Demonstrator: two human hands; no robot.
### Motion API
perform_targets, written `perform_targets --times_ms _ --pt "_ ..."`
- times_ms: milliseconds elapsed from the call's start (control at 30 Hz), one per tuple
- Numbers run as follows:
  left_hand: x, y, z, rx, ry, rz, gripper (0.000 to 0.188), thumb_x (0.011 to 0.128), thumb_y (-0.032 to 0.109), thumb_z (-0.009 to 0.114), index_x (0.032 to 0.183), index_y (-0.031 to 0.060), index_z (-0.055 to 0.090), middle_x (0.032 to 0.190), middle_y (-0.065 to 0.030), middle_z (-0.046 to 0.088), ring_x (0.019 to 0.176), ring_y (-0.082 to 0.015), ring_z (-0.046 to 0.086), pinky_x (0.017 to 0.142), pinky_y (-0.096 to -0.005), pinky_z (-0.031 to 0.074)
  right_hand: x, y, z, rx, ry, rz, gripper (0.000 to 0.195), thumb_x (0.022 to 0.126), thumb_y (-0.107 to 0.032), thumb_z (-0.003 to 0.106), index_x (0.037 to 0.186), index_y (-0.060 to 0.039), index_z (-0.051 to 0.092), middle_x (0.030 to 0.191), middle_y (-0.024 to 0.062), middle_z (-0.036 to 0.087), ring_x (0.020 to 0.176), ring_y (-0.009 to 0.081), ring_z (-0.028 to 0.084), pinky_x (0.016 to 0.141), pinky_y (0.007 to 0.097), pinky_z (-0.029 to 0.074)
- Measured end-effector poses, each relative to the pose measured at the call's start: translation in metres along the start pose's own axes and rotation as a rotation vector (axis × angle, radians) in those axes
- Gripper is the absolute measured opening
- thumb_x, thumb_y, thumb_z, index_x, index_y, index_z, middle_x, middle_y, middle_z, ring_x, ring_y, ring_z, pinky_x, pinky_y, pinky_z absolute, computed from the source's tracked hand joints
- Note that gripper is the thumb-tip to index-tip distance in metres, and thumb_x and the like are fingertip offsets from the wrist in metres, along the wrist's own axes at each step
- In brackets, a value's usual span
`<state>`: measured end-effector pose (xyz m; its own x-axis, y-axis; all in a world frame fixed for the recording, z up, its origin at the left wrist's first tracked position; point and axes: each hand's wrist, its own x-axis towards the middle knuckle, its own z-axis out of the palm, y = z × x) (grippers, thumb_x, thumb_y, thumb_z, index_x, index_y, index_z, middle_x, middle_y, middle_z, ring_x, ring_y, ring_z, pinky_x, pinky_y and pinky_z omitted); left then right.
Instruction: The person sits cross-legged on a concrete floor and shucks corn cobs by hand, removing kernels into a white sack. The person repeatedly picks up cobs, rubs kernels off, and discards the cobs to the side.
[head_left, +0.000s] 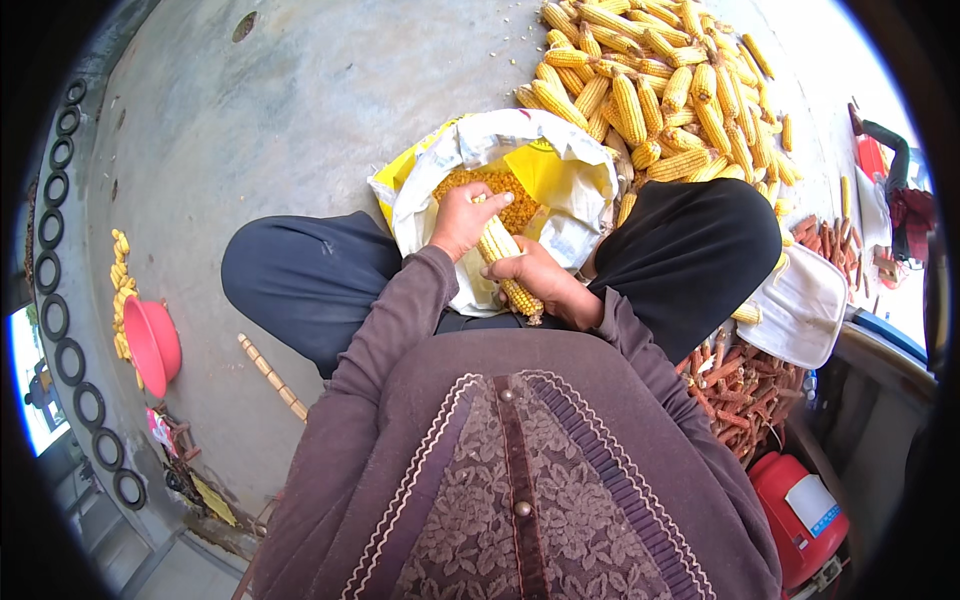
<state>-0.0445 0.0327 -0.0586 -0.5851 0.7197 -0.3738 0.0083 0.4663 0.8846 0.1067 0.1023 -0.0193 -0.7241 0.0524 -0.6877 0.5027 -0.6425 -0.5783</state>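
Both hands are on one ear of yellow corn (499, 241), tilted above the mouth of a woven plastic sack (577, 142). My left hand (463, 219) grips its upper end, with the thumb lying across the tip. Lower down, my right hand (541, 276) wraps around the ear, whose stalk end points toward my lap. Inside the sack, loose corn kernels (517, 214) lie beneath the hands. The sack's white rim is rolled outward and sits between my knees. Fingers hide part of the ear.
A large heap of corn ears (645, 90) lies beyond my right knee. Bare red cobs (739, 397) pile at my right, near a white cushioned seat (799, 307) and a red tank (799, 517). Leftward are a pink basin (154, 345) and a segmented stick (271, 376). Another person (904, 202) is far right.
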Motion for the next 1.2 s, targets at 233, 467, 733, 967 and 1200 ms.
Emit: perform_targets --times_ms 233,467,733,967,1200 --pt "0.004 -0.003 0.012 -0.066 0.109 -0.086 0.042 0.086 0.037 0.072 0.067 0.0001 0.061 0.058 -0.0073 0.058 0.053 -0.0162 0.053 0.055 -0.0331 0.044 0.009 0.011 0.003 -0.282 0.179 -0.114 0.052 0.069 -0.016 0.075 0.111 0.0051 0.053 0.09 0.0168 0.066 0.075 0.0274 0.066 0.068 0.0356 0.053" --pt "0.009 -0.003 0.009 -0.125 0.187 -0.278 0.05 0.086 0.043 0.069 0.064 -0.0008 0.061 0.059 -0.0104 0.059 0.056 -0.0209 0.059 0.057 -0.0342 0.045 -0.003 0.003 0.013 -0.667 0.308 -0.136 0.058 0.065 -0.021 0.077 0.11 0.0066 0.052 0.093 0.0288 0.066 0.089 0.0393 0.067 0.079 0.0413 0.052" --pt "-0.005 0.019 0.015 0.33 0.244 -0.106 0.045 0.085 0.043 0.069 0.074 -0.0008 0.068 0.07 -0.0189 0.068 0.066 -0.0329 0.066 0.066 -0.0431 0.049 0.002 0.008 0.006 -0.575 0.276 -0.199 0.056 0.065 -0.02 0.083 0.108 0.0034 0.054 0.094 0.0185 0.065 0.088 0.0286 0.064 0.081 0.0366 0.05" --pt "0.009 0.008 0.001 -0.055 0.367 -0.097 0.047 0.088 0.037 0.07 0.057 0.0009 0.064 0.052 -0.005 0.06 0.047 -0.0143 0.054 0.051 -0.0307 0.045 -0.007 -0.002 0.008 -0.048 0.009 -0.045 0.053 0.068 -0.01 0.079 0.112 0.0045 0.055 0.096 0.0132 0.065 0.085 0.024 0.064 0.077 0.0332 0.051" --pt "0.007 -0.004 0.022 -0.081 0.421 -0.145 0.044 0.09 0.039 0.066 0.083 -0.0043 0.064 0.074 -0.0149 0.065 0.061 -0.0193 0.059 0.061 -0.0328 0.047 -0.006 0.005 0.017 -0.78 0.374 -0.242 0.054 0.067 -0.014 0.079 0.107 0.0038 0.048 0.094 0.0299 0.065 0.087 0.041 0.067 0.077 0.0445 0.052"
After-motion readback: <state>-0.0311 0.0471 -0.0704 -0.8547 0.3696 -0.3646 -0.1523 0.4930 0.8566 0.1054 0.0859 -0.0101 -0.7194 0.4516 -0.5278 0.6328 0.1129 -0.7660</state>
